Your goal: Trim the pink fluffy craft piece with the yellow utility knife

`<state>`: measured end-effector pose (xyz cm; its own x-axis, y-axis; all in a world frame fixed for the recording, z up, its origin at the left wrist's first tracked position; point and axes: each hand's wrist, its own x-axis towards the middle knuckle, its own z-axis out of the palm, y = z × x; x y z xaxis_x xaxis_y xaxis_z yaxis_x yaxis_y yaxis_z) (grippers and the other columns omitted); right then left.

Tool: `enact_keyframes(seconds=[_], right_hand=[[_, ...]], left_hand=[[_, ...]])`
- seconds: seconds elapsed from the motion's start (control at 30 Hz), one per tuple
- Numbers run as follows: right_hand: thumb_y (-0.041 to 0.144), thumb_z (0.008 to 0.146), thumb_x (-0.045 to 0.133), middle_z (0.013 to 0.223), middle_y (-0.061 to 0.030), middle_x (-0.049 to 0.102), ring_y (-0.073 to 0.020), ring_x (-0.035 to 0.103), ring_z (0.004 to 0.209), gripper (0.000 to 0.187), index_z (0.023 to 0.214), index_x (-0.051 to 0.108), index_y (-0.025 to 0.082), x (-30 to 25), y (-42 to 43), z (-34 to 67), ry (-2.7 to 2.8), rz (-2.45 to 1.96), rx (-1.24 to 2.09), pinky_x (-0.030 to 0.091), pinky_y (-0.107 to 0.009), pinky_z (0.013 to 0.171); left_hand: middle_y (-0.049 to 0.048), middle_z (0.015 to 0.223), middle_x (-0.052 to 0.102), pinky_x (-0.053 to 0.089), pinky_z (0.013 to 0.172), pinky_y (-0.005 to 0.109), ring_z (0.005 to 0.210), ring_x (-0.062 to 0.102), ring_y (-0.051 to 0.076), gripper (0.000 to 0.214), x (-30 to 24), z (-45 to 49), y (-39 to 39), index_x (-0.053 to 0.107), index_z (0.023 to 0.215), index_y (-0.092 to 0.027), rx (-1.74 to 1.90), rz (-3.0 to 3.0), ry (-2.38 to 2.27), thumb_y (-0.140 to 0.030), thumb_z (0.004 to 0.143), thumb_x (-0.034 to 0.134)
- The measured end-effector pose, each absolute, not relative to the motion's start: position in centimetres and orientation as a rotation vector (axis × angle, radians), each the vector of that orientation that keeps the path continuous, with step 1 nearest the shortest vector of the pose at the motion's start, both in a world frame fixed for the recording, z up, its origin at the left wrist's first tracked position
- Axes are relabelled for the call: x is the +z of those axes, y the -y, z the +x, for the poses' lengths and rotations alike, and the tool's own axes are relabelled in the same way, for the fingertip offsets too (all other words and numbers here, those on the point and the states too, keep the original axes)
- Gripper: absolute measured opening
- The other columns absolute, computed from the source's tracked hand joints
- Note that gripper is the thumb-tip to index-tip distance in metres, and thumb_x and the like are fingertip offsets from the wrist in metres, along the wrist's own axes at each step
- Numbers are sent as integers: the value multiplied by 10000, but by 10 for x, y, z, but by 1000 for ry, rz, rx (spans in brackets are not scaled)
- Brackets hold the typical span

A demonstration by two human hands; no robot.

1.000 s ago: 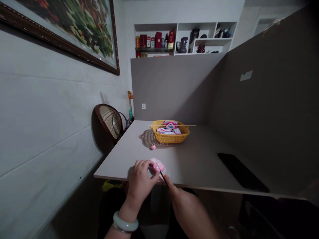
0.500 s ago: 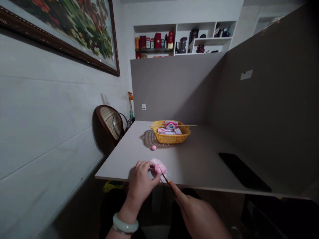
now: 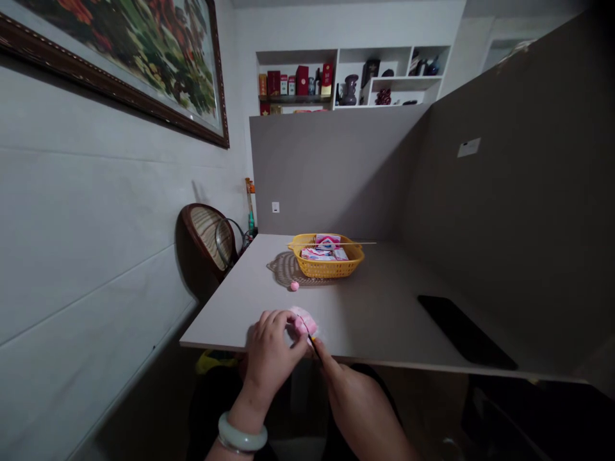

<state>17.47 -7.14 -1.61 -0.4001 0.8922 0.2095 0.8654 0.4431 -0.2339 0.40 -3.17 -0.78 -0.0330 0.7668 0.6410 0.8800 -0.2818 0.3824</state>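
Observation:
Near the table's front edge, my left hand [image 3: 271, 349] pinches a soft-looking pink lump [image 3: 302, 324] between thumb and fingers. Under and beside the lump lies a whitish, see-through wrapper or film. My right hand [image 3: 358, 400] is closed round a thin, dark knife-like tool [image 3: 311, 340] with a bit of yellow close to the fingers. The tool's far end lies against the lump; whether it is inside cannot be made out. A small pink ball [image 3: 295, 286] rests on the table beyond my hands.
Behind the ball stands a yellow plastic basket [image 3: 331, 269] of pink-and-white packets, a thin stick [image 3: 365, 243] across its rim. A flat black slab [image 3: 464, 330] lies on the right of the grey table [image 3: 221, 320]. Grey panels rise behind and right; a wooden-framed chair back [image 3: 209, 234] is at left.
My right hand has moved forward and left, closer to the pink lump, and less of the tool shows. My left hand keeps its hold. The view has shifted slightly.

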Motion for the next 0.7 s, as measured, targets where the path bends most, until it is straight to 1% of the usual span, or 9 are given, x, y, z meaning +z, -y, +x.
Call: enact_keyframes(seconds=[0.1,0.3,0.43,0.5,0.53,0.63,0.7], right_hand=[[-39,813,299,846,-107,766,-211,740,745,711,1498,376,132,-15,75,179,2416,-1522,134,547,-259,665],[-13,804,341,855,-103,770,-223,733,660,708,1492,389,146,-13,85,187,2484,-1564,120,562,-285,621],[-47,804,305,878,-115,768,-223,743,746,721,1499,374,133,-8,76,174,2427,-1558,114,556,-279,673],[-49,804,302,856,-110,768,-214,742,750,718,1496,380,128,-8,74,173,2416,-1536,115,551,-273,703],[-40,807,310,849,-105,768,-212,741,739,713,1495,384,133,-9,74,175,2416,-1525,113,551,-268,694],[6,815,354,841,-83,769,-206,735,675,702,1494,396,180,-14,80,189,2432,-1475,84,537,-237,587],[24,825,359,814,-74,766,-201,727,634,684,1487,410,189,-14,83,193,2449,-1450,57,519,-226,535]], left_hand=[[21,917,679,461,777,349,921,606,228,102,-9,4,31,611,875,-233,-1225,-2069,1781,-249,781,647],[27,888,681,456,766,341,899,605,225,70,-8,5,32,615,867,-225,-1228,-2064,1767,-237,799,626],[30,891,672,458,766,342,900,603,225,67,-6,6,32,605,849,-222,-1250,-2056,1802,-233,791,636],[28,900,671,460,768,342,908,603,226,86,-7,6,31,603,854,-221,-1253,-2062,1811,-228,781,648],[27,902,671,461,771,342,910,603,226,90,-7,5,31,605,862,-221,-1253,-2065,1804,-230,783,647],[31,894,669,459,777,341,904,597,223,69,-10,3,29,609,877,-214,-1256,-2061,1757,-236,813,617],[32,887,667,455,779,343,898,590,221,53,-11,4,29,605,869,-209,-1259,-2050,1746,-228,820,604]])
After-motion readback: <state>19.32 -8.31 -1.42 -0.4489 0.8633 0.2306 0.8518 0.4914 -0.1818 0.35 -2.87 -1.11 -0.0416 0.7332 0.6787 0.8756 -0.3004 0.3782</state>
